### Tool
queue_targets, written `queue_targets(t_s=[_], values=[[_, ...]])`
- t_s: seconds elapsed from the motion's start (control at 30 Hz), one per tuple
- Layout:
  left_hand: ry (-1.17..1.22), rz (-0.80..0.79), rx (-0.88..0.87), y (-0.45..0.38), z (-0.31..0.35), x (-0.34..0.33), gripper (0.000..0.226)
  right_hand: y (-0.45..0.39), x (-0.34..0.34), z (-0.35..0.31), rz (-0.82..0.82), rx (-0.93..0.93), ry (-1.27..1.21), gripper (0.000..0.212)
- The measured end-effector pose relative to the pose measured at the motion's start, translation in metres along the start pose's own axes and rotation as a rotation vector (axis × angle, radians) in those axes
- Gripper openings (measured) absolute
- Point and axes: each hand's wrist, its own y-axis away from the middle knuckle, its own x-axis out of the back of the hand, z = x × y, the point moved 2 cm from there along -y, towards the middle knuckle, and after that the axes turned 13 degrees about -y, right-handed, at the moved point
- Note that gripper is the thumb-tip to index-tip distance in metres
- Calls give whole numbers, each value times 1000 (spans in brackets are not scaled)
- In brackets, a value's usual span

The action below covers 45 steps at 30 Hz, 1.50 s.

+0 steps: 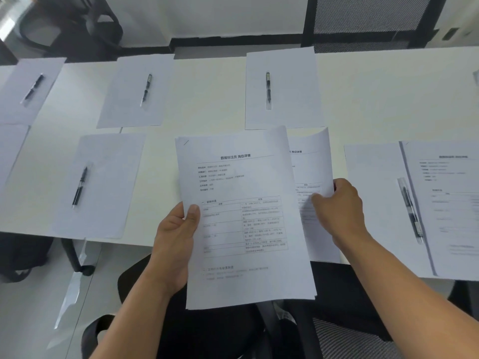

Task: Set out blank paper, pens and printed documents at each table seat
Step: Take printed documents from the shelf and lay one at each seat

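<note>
My left hand grips a stack of printed documents by its left edge, above the table's near edge. To its right, my right hand pinches one printed sheet drawn out from behind the stack. Blank sheets with a pen on each lie at the seats: near left sheet with pen, far middle sheet with pen, far right sheet with pen, far left sheet. At the near right seat a printed document lies beside a pen on blank paper.
The white table runs across the view. A black chair sits below my arms at the near edge. Another dark chair stands beyond the table at far left, and a dark bag rests on the floor at left.
</note>
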Motion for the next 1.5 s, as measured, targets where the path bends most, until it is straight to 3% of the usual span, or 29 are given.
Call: queue_targets(t_s=[0.1,0.3,0.43,0.53,0.67,0.8,0.83,1.2,1.5], values=[[-2,-14,-6,4,2,-4,27,5,3,-4,-24,-10,-4,19],[-18,-13,-19,12,10,-4,28,20,15,-18,-12,-37,50,56],[-16,-8,-31,22,17,-1,28,36,24,-34,-27,11,-206,24],[-6,9,-49,33,25,6,29,58,20,-56,-233,-45,-426,39],[6,25,-75,47,35,17,29,90,8,-80,-519,-26,-465,68],[20,65,-97,67,42,31,30,120,-1,-100,-607,-40,-506,22],[18,75,-100,70,42,32,30,125,-1,-103,-596,-37,-503,18],[-82,222,-188,137,52,65,29,179,-13,-135,-547,130,-387,16],[-63,383,-263,228,45,138,22,274,-36,-167,-617,256,-347,17]])
